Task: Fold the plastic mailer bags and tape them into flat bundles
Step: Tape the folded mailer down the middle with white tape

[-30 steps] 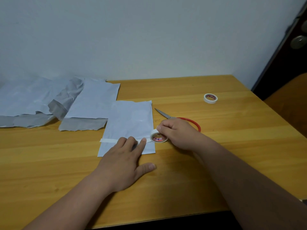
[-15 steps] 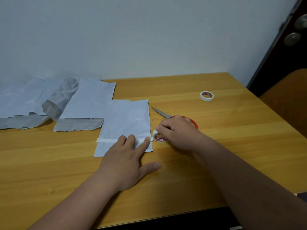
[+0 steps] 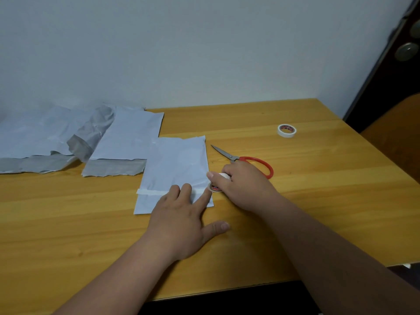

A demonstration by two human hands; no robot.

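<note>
A wooden counter (image 3: pixel 295 201) of warm yellow-orange grain fills the lower part of the view, its far edge set against a plain pale wall (image 3: pixel 204 48). At the right, past the counter's corner, stands a dark door (image 3: pixel 391 87) with a round metal knob (image 3: pixel 406 51).

A folded white mailer bag (image 3: pixel 175 164) lies flat near the middle of the counter, with a strip of white tape (image 3: pixel 151 192) running across its lower part. The left hand (image 3: pixel 179 221) lies flat on the bag's near edge, fingers (image 3: pixel 185 189) straight and spread, pressing on the tape line, with the thumb out on the bare wood. The right hand (image 3: pixel 241 185), just beside the bag's right edge, has its fingers curled round a tape roll (image 3: pixel 214 186) that touches the end of the strip.

Behind the right hand lie red-handled scissors (image 3: pixel 247 161), blades pointing toward the bag. A second tape roll (image 3: pixel 286 130) sits well apart toward the counter's far right. More mailer bags (image 3: pixel 68 137), white and grey, unfolded and rumpled, spread over the far left against the wall.
</note>
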